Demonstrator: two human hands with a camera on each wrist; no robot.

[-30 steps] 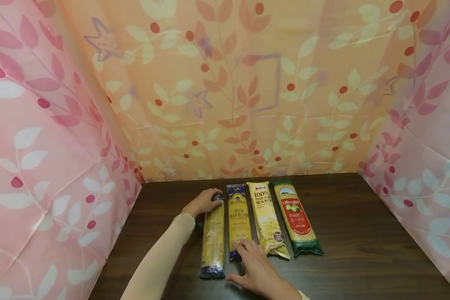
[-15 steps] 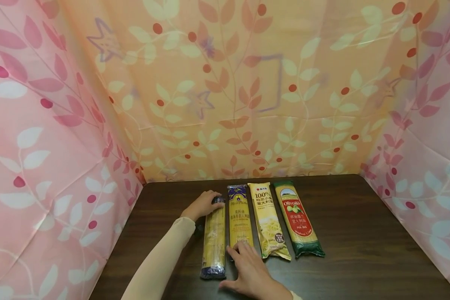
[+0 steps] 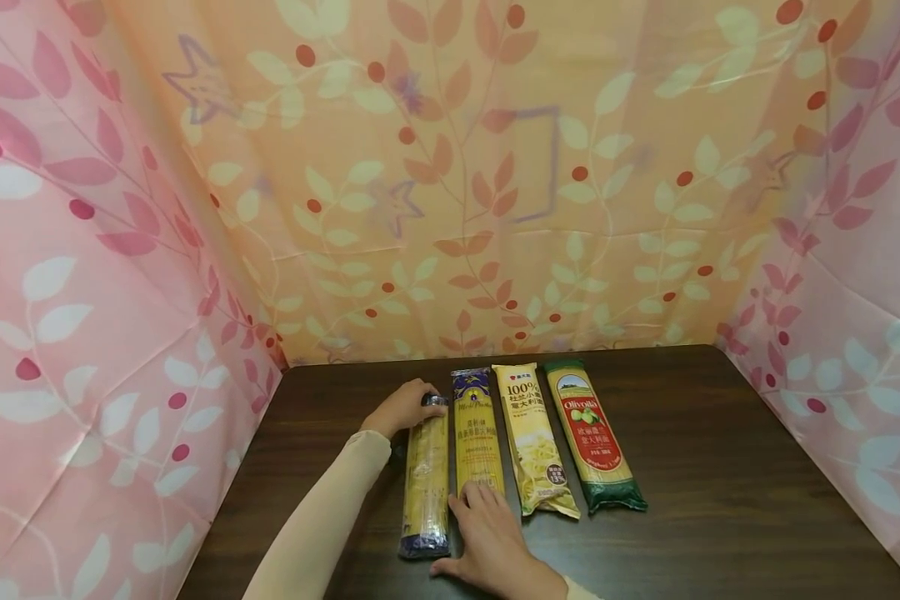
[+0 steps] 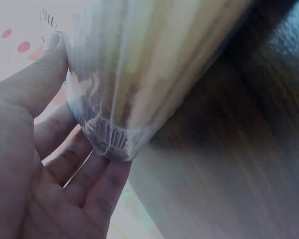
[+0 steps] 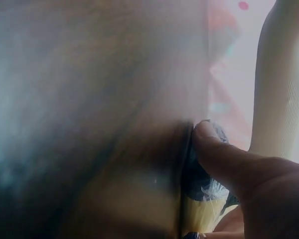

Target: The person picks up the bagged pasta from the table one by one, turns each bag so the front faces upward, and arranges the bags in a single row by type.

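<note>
Four long packets of spaghetti lie side by side on the dark wooden table. My left hand [image 3: 403, 410] grips the far end of the leftmost spaghetti packet [image 3: 427, 475], clear with dark blue ends; in the left wrist view its fingers curl under the packet's end [image 4: 114, 137]. At that packet's near right corner is my right hand [image 3: 487, 533], thumb by the near end and relaxed fingertips along the side. It covers the lower end of the blue-and-yellow packet [image 3: 476, 433]. In the right wrist view the thumb [image 5: 224, 154] overlaps the dark blue end [image 5: 195, 177].
Right of these lie a cream packet [image 3: 532, 442] with a pasta picture and a red-and-green packet [image 3: 596, 437], slightly slanted. The dark wooden table [image 3: 720, 500] extends around them. Floral cloth [image 3: 495, 208] hangs behind and at both sides.
My right hand has shifted left from over the blue-and-yellow packet to the near corner of the leftmost packet. The left hand keeps its hold on the far end; the packets look unmoved.
</note>
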